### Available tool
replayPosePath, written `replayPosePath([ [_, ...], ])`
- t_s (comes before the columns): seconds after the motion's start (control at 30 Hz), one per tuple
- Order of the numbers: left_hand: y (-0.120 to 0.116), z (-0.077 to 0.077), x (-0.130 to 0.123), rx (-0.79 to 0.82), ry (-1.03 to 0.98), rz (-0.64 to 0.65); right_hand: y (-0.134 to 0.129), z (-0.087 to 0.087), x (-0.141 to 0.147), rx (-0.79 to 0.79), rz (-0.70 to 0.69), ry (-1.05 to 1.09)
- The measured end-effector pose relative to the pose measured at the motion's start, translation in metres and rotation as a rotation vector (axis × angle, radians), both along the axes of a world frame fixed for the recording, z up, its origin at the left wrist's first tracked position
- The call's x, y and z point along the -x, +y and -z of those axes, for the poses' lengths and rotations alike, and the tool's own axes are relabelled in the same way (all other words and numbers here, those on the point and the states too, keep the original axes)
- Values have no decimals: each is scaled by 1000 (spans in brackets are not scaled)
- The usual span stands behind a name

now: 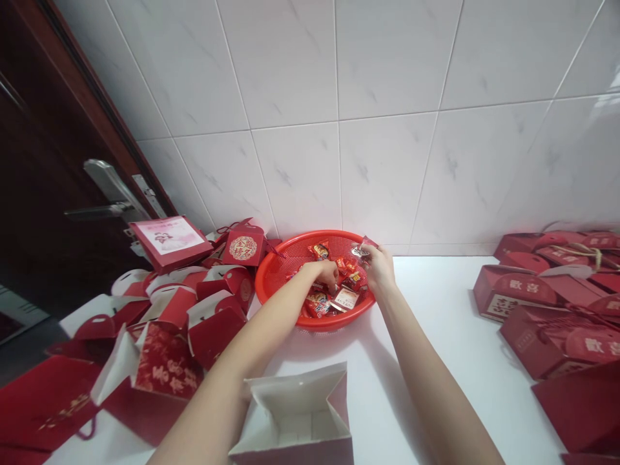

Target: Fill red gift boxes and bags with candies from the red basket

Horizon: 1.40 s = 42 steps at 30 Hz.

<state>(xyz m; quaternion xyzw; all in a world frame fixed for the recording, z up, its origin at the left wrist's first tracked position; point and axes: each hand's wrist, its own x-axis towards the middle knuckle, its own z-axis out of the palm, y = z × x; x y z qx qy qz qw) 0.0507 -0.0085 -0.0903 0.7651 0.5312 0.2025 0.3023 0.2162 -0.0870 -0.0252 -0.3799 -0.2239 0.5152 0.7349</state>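
A red plastic basket (271,258) with mesh sides stands against the wall, with several small wrapped candies (318,303) inside. My left hand (327,274) reaches down into it with curled fingers; what lies between the fingertips, if anything, is hidden. At the basket's right rim, my right hand (380,263) pinches a small candy packet (359,250) with a clear and red wrapper. A pale flat packet (345,298) lies among the candies near the left hand. In front of me, between my forearms, an open paper box (300,413) shows its bare white inside.
Several red gift boxes (167,361), many with open tops, crowd the left side of the white table (436,310). More red boxes (518,290) with closed tops line the right. Behind are a tiled wall (387,161) and a dark door with a metal handle (109,194).
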Motion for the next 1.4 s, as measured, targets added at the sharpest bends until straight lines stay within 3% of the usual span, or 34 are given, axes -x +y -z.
replayPosePath([
  [0.23, 10, -19, 1, 55, -6, -29, 0, -1, 1, 8, -5, 8],
  [0.43, 17, -48, -8, 199, 91, 103, -1, -3, 1, 12, -1, 24],
  [0.53, 12, -57, -10, 189, 68, 117, -1, -3, 1, 6, -9, 26],
  [0.7, 2, -73, -9, 64, -79, 128, -2, -5, 2, 2, -8, 38],
  [0.83, -5, -85, -18, -2, -471, 152, -3, -7, 4, -6, -24, 42],
  [0.93, -11, -89, -26, 68, -657, 183, -3, -7, 4, -18, -61, 36],
  [1.27, -12, -84, -28, 117, -602, 260, 0, 0, 5, -65, -108, 0],
  [1.33, -7, -82, -27, 82, -585, 221, -1, -1, 5, -67, -118, 1],
  [1.4, 0, -79, -24, 12, -533, 104, -2, -2, 5, -58, -110, 18],
])
